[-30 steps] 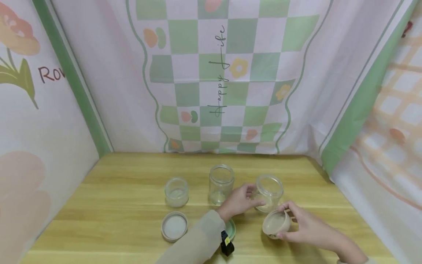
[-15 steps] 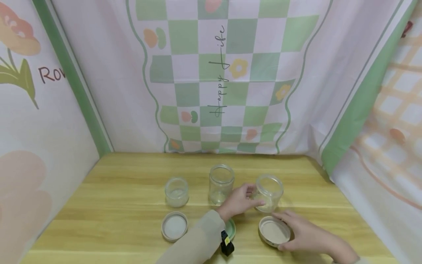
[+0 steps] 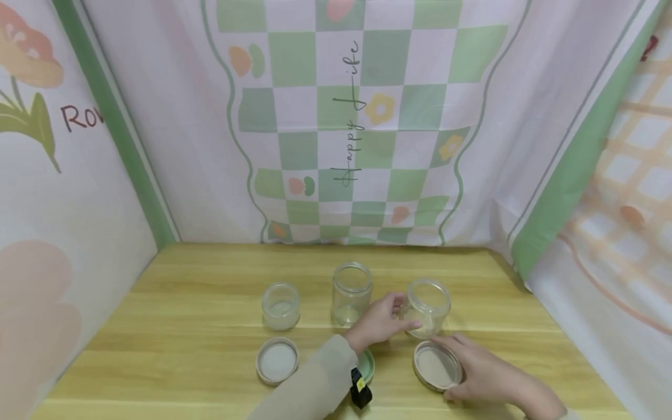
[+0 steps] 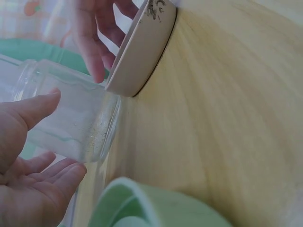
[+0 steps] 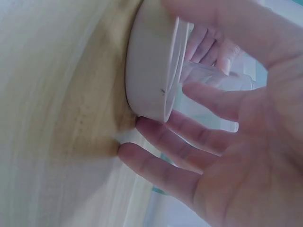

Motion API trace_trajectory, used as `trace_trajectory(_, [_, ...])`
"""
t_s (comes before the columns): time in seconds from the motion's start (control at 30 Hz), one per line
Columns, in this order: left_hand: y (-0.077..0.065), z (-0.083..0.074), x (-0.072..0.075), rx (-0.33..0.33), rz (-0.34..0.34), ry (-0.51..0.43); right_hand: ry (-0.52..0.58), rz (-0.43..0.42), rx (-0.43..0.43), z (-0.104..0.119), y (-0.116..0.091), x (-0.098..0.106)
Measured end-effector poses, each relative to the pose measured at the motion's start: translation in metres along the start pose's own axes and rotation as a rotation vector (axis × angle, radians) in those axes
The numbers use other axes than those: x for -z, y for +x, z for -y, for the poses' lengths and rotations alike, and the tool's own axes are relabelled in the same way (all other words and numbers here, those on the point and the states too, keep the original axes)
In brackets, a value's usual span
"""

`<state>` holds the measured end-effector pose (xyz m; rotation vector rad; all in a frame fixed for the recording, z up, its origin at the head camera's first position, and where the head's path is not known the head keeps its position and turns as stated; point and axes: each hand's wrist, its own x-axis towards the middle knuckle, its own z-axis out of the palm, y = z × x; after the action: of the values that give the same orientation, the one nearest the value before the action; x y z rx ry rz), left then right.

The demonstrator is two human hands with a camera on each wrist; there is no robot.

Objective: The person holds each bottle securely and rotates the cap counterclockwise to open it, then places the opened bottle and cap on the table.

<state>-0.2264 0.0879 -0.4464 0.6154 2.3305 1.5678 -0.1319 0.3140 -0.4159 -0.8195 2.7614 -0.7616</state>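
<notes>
In the head view my left hand (image 3: 380,319) holds a clear glass jar (image 3: 431,312) at the right, the thumb across its front and the fingers on its left side. Just in front of that jar, a beige lid (image 3: 437,366) lies on the table with its hollow side up. My right hand (image 3: 485,373) grips this lid by its edge, thumb near and fingers far. The right wrist view shows the fingertips at the lid's (image 5: 151,71) lower edge. A dark printed mark on the lid's (image 4: 142,52) side shows in the left wrist view.
A tall glass jar (image 3: 352,291) stands left of my left hand, and a short glass jar (image 3: 280,309) farther left. Another beige lid (image 3: 277,361) lies in front of the short jar. A green lid (image 3: 366,366) is partly hidden by my left forearm.
My right hand has lowered the beige lid from a tilted hold to the table and shifted it slightly in the last half second. The left hand and its jar stay put.
</notes>
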Motion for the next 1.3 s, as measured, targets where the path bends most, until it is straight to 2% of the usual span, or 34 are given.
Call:
trace_trajectory(0.27, [-0.007,-0.001,0.005,-0.018,0.035,0.041,-0.008,-0.02,0.007,0.003,0.001,0.004])
trace_trajectory(0.4, [-0.012,-0.002,0.011,-0.027,0.055,0.069,-0.06,-0.068,0.067,0.003,0.004,0.006])
trace_trajectory(0.6, [-0.024,-0.004,0.02,-0.046,0.093,0.052,-0.127,-0.176,0.157,0.005,0.007,0.007])
trace_trajectory(0.73, [-0.032,-0.007,0.028,-0.035,0.13,0.063,-0.125,-0.191,0.194,0.006,0.011,0.01])
trace_trajectory(0.97, [-0.052,-0.011,0.051,-0.028,0.194,0.072,-0.079,-0.159,0.177,0.01,0.018,0.018])
trace_trajectory(1.2, [-0.074,-0.01,0.083,-0.05,0.231,0.03,-0.099,-0.217,0.215,0.008,0.018,0.02])
trace_trajectory(1.3, [-0.081,-0.009,0.095,-0.046,0.211,0.046,-0.098,-0.239,0.228,0.005,0.016,0.022])
